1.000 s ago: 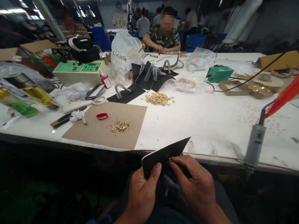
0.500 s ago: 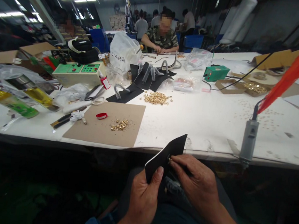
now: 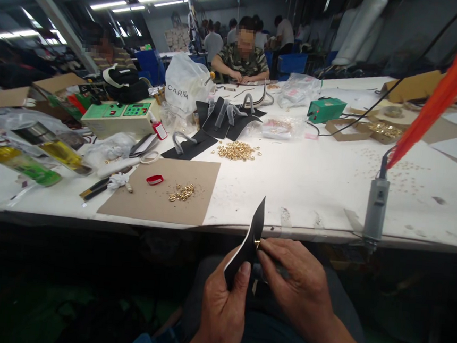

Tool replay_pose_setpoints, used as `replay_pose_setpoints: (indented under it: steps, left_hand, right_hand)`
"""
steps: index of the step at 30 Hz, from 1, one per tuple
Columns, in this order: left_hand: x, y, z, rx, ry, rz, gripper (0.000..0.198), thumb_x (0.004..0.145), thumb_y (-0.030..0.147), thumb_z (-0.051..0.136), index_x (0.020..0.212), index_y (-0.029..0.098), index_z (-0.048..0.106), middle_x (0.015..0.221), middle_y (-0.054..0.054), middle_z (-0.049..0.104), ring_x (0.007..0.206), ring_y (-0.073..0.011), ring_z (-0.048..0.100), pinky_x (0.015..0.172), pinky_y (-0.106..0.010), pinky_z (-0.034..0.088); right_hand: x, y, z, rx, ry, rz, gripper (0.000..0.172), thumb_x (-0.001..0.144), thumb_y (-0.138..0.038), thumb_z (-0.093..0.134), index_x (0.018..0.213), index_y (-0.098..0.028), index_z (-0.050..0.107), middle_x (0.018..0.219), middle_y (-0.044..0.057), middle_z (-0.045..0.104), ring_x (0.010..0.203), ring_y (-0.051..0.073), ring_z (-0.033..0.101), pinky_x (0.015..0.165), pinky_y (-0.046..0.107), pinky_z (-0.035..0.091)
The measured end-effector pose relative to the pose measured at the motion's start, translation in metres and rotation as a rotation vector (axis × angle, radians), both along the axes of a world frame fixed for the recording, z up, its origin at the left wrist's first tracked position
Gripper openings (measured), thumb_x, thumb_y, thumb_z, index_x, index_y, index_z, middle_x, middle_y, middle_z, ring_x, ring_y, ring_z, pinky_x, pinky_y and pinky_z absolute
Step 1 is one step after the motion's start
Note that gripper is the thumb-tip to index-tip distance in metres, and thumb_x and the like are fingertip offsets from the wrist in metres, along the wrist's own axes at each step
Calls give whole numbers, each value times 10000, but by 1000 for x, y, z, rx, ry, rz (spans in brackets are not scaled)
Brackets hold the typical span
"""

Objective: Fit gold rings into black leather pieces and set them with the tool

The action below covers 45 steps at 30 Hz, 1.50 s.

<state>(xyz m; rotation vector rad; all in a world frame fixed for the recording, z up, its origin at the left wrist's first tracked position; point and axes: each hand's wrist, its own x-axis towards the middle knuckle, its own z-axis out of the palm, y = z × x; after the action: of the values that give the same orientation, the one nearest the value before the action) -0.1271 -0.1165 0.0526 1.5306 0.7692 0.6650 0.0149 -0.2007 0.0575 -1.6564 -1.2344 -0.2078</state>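
My left hand (image 3: 225,304) is closed on a black panel (image 3: 252,232) with a pale edge, its thumb pressed on the near face. The panel stands tilted, nearly edge-on, over my lap. At the panel's face, a small gold metal fitting (image 3: 257,243) is pinched by the thumb and fingers of my right hand (image 3: 299,276). Its exact shape is too small to make out. More gold fittings (image 3: 182,193) lie on a brown board (image 3: 130,200) beside a red band (image 3: 154,180). Behind them sits a larger heap of gold pieces (image 3: 237,151).
Black panels with grey wrapped handles (image 3: 225,119) lie mid-table. On the left are bottles (image 3: 25,164) and a control box (image 3: 117,116). A grey device (image 3: 376,211) hangs on an orange-wrapped cord at right. A green box (image 3: 326,110) stands behind; a co-worker (image 3: 242,58) sits opposite.
The black panel has turned more edge-on, and its top has swung left. My right hand has shifted slightly left with the gold fitting. The camera view has moved a little.
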Motion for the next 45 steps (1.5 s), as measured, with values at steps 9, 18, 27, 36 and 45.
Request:
replay_pose_setpoints:
  steps: [9,18,27,36,45]
  left_hand:
    - [-1,-8,5,1,-109,-67,613,977,565,650,1479,213,621,1448,-148,666,1324,-372,632,1134,-442,519]
    - [-4,-15,0,82,-257,-186,722,972,675,585,1553,248,537,1635,-144,472,1479,-394,483,1212,-455,463]
    - [0,0,-7,-319,-283,14,624,927,345,785,1490,207,555,1431,-159,671,1311,-329,656,1108,-417,565]
    - [3,36,10,-40,-78,-204,847,702,248,967,1454,270,578,1346,-94,698,1149,-268,730,952,-337,639]
    - [6,59,15,471,-60,-381,570,736,162,927,1201,270,615,1199,-51,722,1140,-221,711,1007,-336,577]
  right_hand:
    - [0,-12,5,-134,-15,112,563,901,-254,733,1444,-234,584,1300,125,709,1196,314,665,1017,508,547]
    - [-13,-13,-7,-188,-39,67,663,887,-299,735,1484,-203,462,1370,150,668,1289,336,616,1226,627,321]
    - [-7,-27,-9,-87,-120,183,517,989,-56,482,1491,-181,488,1383,122,679,1370,237,578,1247,482,303]
    - [15,-52,-15,-115,-105,365,541,997,-67,532,1525,-181,501,1423,119,667,1400,270,577,1266,498,295]
    - [20,-63,-14,-161,-54,447,563,995,-20,506,1534,-185,500,1442,121,659,1428,258,551,1274,525,314]
